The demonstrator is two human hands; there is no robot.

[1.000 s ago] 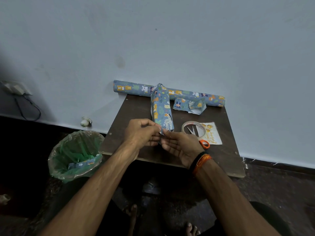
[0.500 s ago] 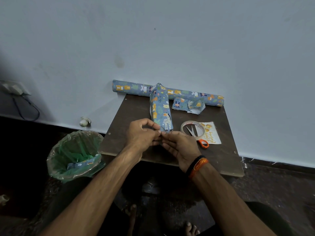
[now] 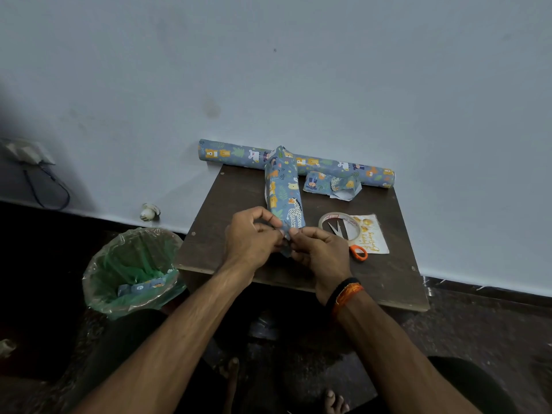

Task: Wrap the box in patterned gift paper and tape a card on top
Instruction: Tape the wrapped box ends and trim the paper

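Centre frame, both hands pinch the wrapped box's point(image 3: 283, 192) near end. Left hand point(image 3: 252, 239) and right hand point(image 3: 321, 255) fingers are clamped on its paper flap. The card point(image 3: 372, 234) lies at right on the desk point(image 3: 239, 198).

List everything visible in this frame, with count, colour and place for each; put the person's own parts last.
wrapped box: 1, blue animal-print paper, table centre, near end pinched by both hands
paper roll: 1, same print, table's far edge by the wall
paper offcut: 1, same print, crumpled, right of the box
tape roll: 1, clear, right of the box
scissors: 1, orange handles, blades inside the tape roll
card: 1, white with gold lettering, under tape and scissors
table: 1, dark brown
bin: 1, green liner, floor left of table
left hand: 1
right hand: 1, wristbands
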